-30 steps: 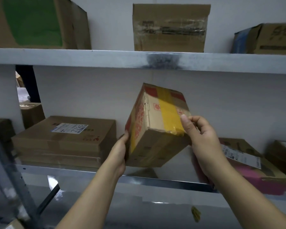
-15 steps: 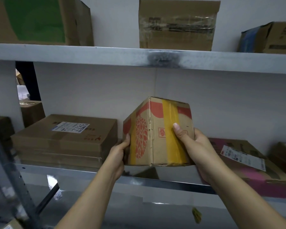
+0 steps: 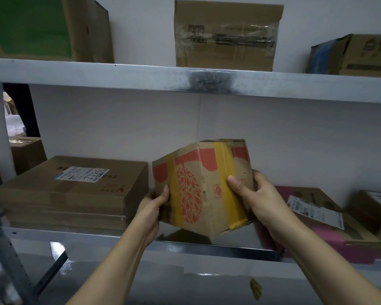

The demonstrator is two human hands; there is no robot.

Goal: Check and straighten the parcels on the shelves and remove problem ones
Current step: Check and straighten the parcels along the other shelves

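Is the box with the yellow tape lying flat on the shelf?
No, the box is tilted, gripped between the left hand and the right hand.

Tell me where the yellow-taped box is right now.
Centre of the head view: the yellow-taped box is held tilted between the left hand and right hand over the lower shelf, flat labelled carton on its left, pink parcel on its right.

Matt cardboard parcel, glossy yellow tape; shiny metal shelf.
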